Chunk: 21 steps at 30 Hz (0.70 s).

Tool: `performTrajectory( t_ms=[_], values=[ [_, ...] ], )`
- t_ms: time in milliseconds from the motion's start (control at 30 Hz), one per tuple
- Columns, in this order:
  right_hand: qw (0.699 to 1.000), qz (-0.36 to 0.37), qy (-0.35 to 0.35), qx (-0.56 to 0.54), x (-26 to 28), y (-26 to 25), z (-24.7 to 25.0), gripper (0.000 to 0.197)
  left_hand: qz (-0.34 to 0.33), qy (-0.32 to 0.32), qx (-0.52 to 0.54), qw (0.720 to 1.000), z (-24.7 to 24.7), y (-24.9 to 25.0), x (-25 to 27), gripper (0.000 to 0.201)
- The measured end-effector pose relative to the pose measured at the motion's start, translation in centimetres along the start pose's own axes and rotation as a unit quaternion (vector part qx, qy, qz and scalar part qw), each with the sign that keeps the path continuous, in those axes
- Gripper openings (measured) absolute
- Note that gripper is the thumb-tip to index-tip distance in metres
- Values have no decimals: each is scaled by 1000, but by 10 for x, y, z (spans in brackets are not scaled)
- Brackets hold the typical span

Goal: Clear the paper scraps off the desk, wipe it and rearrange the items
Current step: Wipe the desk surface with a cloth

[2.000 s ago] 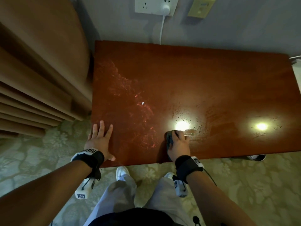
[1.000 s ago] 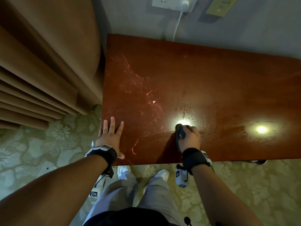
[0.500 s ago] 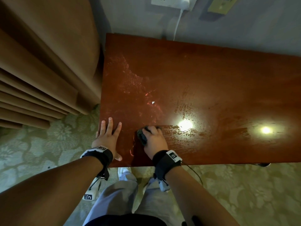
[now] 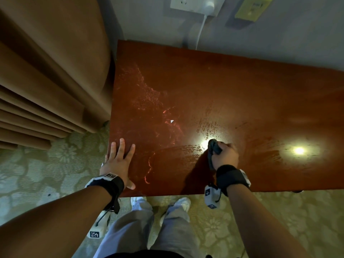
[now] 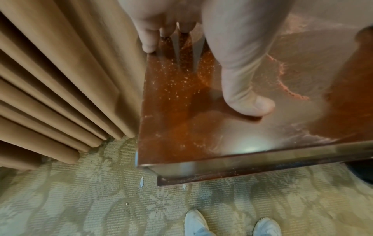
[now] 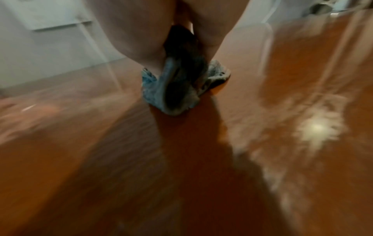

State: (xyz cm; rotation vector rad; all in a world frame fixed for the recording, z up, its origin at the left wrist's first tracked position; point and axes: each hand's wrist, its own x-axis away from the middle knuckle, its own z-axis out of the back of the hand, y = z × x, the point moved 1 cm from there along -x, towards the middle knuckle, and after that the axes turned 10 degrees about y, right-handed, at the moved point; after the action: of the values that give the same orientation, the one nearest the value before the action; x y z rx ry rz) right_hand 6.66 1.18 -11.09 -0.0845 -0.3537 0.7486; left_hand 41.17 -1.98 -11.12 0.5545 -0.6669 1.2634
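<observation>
The reddish-brown desk (image 4: 242, 94) fills the head view, streaked with damp smears. My right hand (image 4: 224, 155) grips a dark grey-blue cloth (image 4: 214, 149) and presses it on the desktop near the front edge; in the blurred right wrist view the cloth (image 6: 181, 83) bunches out below my fist. My left hand (image 4: 119, 161) lies flat with straight fingers on the desk's front left corner, and the left wrist view shows its thumb (image 5: 248, 102) pressed on the wood. One tiny white paper scrap (image 4: 171, 121) lies mid-desk.
Brown pleated curtains (image 4: 46, 90) hang just left of the desk. A white cable (image 4: 201, 32) drops from a wall socket (image 4: 193, 4) behind it. Patterned carpet (image 4: 46, 174) lies below, with small paper scraps (image 5: 142, 182) by the desk corner and my white shoes (image 5: 197, 223).
My right hand has swept the cloth back to the right, from near my left hand toward the bright reflection. The left hand has stayed flat on the corner.
</observation>
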Motion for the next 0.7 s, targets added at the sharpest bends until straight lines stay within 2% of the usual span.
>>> performTrajectory(
  t_ms=[133,300,467,567,700],
  values=[
    [993,108,-32,-20,32,-53,-23,47,-2,1,0,1000,0,0,0,147],
    [959,269,-84,-18,83,-116,-56,52,-2,1,0,1000,-1,-1,-1,148],
    [940,316,-129,-1,81,-116,-58,55,3,3,8,1000,-2,-1,-1,148],
    [955,275,-112,-8,61,-93,-49,54,2,8,9,1000,-2,-1,0,148],
    [990,122,-45,-53,8,-45,-18,49,1,4,6,1000,-3,-1,-2,148]
  ],
)
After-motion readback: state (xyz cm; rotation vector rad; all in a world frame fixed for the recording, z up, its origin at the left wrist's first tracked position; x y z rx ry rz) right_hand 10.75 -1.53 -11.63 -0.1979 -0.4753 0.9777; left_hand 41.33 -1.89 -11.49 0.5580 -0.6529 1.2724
